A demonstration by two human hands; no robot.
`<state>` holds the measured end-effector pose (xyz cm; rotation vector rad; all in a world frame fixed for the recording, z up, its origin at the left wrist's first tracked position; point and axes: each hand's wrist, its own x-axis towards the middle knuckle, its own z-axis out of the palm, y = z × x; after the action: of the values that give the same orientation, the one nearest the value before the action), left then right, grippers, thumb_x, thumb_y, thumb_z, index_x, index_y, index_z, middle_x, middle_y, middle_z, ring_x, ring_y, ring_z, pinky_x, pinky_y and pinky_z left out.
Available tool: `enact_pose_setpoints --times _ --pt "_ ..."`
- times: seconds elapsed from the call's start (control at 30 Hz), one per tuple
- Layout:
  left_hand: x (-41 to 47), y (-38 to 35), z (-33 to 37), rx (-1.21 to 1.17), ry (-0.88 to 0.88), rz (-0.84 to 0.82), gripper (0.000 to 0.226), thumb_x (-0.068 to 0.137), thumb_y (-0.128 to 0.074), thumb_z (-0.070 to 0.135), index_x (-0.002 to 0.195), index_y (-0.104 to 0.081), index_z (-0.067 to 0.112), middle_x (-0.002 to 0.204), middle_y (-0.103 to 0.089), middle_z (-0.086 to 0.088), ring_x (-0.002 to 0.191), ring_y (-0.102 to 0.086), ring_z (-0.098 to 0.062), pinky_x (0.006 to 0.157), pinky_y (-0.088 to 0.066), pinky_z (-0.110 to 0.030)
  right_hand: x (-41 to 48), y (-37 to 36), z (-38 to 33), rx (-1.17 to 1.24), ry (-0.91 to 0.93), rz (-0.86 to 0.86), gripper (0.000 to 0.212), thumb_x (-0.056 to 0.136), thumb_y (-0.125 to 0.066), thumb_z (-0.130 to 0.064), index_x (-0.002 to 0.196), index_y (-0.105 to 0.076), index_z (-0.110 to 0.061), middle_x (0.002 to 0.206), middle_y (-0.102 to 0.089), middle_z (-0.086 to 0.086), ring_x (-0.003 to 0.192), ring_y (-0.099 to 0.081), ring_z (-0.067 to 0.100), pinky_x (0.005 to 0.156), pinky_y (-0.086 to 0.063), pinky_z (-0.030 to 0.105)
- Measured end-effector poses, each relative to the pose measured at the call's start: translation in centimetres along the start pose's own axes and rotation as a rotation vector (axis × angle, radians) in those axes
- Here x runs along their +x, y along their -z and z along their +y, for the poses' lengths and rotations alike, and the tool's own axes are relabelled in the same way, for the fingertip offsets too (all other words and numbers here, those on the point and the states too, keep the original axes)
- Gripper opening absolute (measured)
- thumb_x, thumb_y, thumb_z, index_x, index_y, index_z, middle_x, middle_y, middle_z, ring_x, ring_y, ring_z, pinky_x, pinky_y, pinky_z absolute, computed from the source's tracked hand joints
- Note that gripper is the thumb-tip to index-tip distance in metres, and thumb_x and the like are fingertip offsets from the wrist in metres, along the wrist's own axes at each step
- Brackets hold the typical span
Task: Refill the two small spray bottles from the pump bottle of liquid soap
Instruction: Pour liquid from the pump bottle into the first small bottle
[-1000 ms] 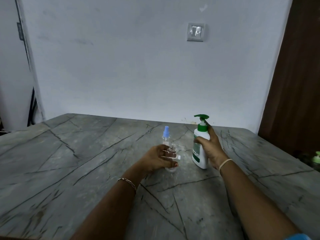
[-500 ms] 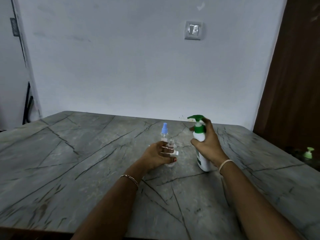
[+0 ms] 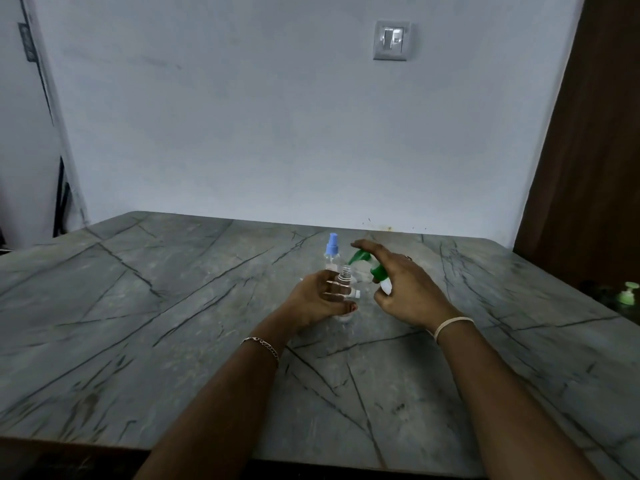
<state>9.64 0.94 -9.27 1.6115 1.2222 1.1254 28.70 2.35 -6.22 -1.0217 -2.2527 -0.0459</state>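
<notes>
Through the head camera, my left hand curls round the uncapped spray bottle. It stands upright near the middle of the stone table, threaded neck pointing up. My right hand grips the pump bottle, which is tipped hard to the left, its long axis running from lower right to upper left. My forefinger lies along the green pump head, whose spout points down-left, just beside the open neck. I cannot tell whether the pump bottle's base touches the table. The blue-capped spray bottle stands upright just behind.
</notes>
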Motion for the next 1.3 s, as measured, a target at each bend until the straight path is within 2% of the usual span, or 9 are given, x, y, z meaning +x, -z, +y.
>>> enact_pose_setpoints --times 0.13,0.3,0.47,0.57,0.67,0.97,1.07,1.2,1.3 --pt "0.0 0.0 -0.1 0.027 0.003 0.004 0.056 0.072 -0.078 0.007 0.122 -0.053 0.014 0.108 -0.068 0.002 0.101 -0.065 -0.01 0.092 -0.051 -0.026 0.0 -0.2 0.0 -0.035 -0.011 -0.064 0.083 0.079 -0.065 -0.012 0.136 -0.021 -0.054 0.112 -0.059 0.001 0.094 -0.052 0.014 0.081 -0.049 0.029" --pt "0.2 0.0 -0.2 0.07 0.0 0.022 0.061 0.071 -0.081 0.012 0.125 -0.052 0.014 0.11 -0.069 0.001 0.103 -0.065 -0.012 0.098 -0.049 -0.035 0.1 -0.2 -0.6 -0.036 -0.016 -0.107 0.079 0.079 -0.064 -0.011 0.137 -0.025 -0.047 0.105 -0.058 0.001 0.092 -0.053 0.016 0.079 -0.047 0.028" --pt "0.1 -0.5 0.1 0.12 -0.078 0.105 0.047 0.068 -0.084 0.029 0.107 -0.058 0.032 0.105 -0.07 0.008 0.098 -0.066 -0.006 0.094 -0.051 -0.03 0.0 -0.3 -0.7 -0.061 -0.01 -0.101 0.078 0.078 -0.065 -0.011 0.136 -0.025 -0.044 0.104 -0.059 0.002 0.092 -0.056 0.018 0.08 -0.05 0.032" --pt "0.0 -0.5 0.2 0.119 -0.104 0.132 0.039 0.069 -0.083 0.035 0.102 -0.064 0.033 0.103 -0.072 0.007 0.098 -0.067 -0.006 0.096 -0.051 -0.035 0.1 -0.5 -0.9 -0.056 0.004 -0.081 0.074 0.078 -0.066 -0.011 0.133 -0.026 -0.042 0.107 -0.061 0.003 0.092 -0.057 0.019 0.083 -0.052 0.037" --pt "-0.1 -0.4 0.3 0.081 -0.095 0.112 0.031 0.07 -0.082 0.028 0.093 -0.063 0.036 0.103 -0.073 0.004 0.099 -0.067 -0.009 0.096 -0.051 -0.038 0.3 -0.8 -0.8 -0.051 0.008 -0.067 0.071 0.079 -0.07 -0.015 0.129 -0.027 -0.042 0.108 -0.062 0.003 0.091 -0.057 0.018 0.083 -0.052 0.037" --pt "-0.3 -0.4 0.9 0.037 -0.065 0.067 0.031 0.073 -0.08 0.022 0.088 -0.058 0.038 0.096 -0.07 0.008 0.093 -0.066 -0.007 0.093 -0.052 -0.035 0.8 -1.1 -0.6 -0.065 0.008 -0.032 0.064 0.079 -0.072 -0.018 0.124 -0.032 -0.038 0.11 -0.064 0.003 0.092 -0.059 0.019 0.082 -0.054 0.037" --pt "-0.2 -0.3 0.7 0.028 -0.055 0.064 0.032 0.072 -0.081 0.024 0.097 -0.062 0.033 0.103 -0.072 0.003 0.097 -0.067 -0.01 0.095 -0.052 -0.037 0.5 -1.1 -0.3 -0.086 0.031 -0.032 0.067 0.079 -0.071 -0.023 0.129 -0.03 -0.042 0.113 -0.062 0.001 0.094 -0.059 0.018 0.081 -0.053 0.037" --pt "0.1 -0.2 0.2 0.019 -0.029 0.057 0.058 0.069 -0.083 0.03 0.121 -0.061 0.017 0.108 -0.071 0.001 0.103 -0.066 -0.013 0.098 -0.05 -0.041 -0.2 -0.2 0.0 -0.065 0.074 -0.125 0.087 0.074 -0.072 -0.03 0.138 -0.019 -0.053 0.116 -0.06 -0.002 0.1 -0.055 0.015 0.088 -0.048 0.036" --pt "0.2 -0.1 0.2 0.016 -0.023 0.049 0.059 0.069 -0.083 0.032 0.121 -0.061 0.017 0.107 -0.072 0.002 0.102 -0.066 -0.013 0.098 -0.05 -0.042 -0.6 0.7 0.0 -0.055 0.077 -0.196 0.103 0.074 -0.074 -0.025 0.14 -0.004 -0.06 0.115 -0.057 -0.001 0.102 -0.05 0.015 0.087 -0.043 0.03"
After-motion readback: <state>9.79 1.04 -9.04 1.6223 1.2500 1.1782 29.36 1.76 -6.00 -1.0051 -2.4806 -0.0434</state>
